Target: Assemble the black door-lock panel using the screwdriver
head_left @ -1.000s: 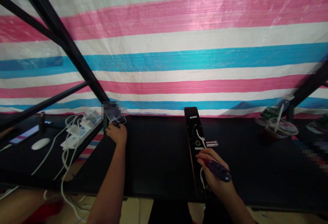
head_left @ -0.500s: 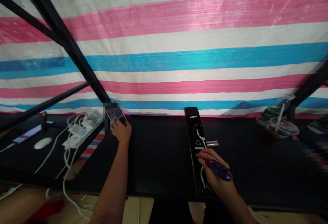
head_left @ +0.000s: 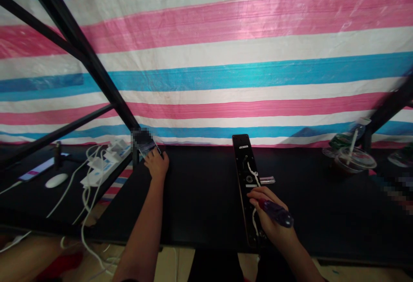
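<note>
A long black door-lock panel point(head_left: 242, 157) lies lengthwise on the black table point(head_left: 200, 196), with a white cord along it and a silver handle point(head_left: 267, 180) sticking out to the right. My right hand point(head_left: 269, 217) rests on the panel's near half, closed round a purple-handled screwdriver point(head_left: 276, 213). My left hand point(head_left: 157, 164) reaches to the table's far left corner, fingers curled on a phone point(head_left: 146, 146) that is partly blurred out.
A striped pink, blue and white tarp hangs behind. Black frame bars point(head_left: 80, 58) slant at left. A neighbouring table holds a power strip with white chargers point(head_left: 103, 161), a mouse point(head_left: 56, 180) and a phone point(head_left: 35, 170). Plastic drink cups point(head_left: 353, 157) stand at right.
My left hand has slid a little right and farther back with the phone, tilting it up. My right hand with the screwdriver has stayed put on the panel.
</note>
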### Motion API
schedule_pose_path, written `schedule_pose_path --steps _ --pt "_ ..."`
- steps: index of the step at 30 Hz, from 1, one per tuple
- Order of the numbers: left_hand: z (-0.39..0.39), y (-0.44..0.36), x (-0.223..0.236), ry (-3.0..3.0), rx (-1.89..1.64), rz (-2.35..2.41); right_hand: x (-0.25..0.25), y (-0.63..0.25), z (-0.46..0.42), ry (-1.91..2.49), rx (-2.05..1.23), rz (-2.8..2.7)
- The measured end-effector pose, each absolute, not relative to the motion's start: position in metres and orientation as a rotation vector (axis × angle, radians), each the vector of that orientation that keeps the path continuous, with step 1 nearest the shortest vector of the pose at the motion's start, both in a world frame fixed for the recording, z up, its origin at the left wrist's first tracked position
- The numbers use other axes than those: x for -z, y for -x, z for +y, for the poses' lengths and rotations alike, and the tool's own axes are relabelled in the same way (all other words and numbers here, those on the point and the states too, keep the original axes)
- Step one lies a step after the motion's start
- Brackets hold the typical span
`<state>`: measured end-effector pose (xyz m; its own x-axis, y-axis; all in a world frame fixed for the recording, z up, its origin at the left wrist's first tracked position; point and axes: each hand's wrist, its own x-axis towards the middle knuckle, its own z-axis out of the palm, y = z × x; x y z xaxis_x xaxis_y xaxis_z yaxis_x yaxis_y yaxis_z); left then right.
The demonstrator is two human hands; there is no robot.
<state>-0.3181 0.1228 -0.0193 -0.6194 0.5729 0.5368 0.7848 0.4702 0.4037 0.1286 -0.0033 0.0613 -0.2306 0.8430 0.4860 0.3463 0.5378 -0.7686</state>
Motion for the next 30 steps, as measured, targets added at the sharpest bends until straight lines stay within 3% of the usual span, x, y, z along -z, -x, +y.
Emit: schedule_pose_path --steps 8,14,23,30 --pt "0.117 0.317 0.029 1.323 0.924 -2.438 -0.041 -0.132 0.005 1.057 -0.682 -1.709" --pt "0.116 0.319 0.030 1.327 0.977 -2.467 -0.055 -0.129 0.006 0.899 -0.609 -1.815" --pt "0.113 0.316 0.022 1.350 1.064 -2.481 -0.049 -0.124 0.006 1.045 -0.619 -1.693" --pt "0.102 0.275 0.031 1.452 1.144 -2.470 -0.062 -0.121 0.007 0.945 -0.525 -1.733"
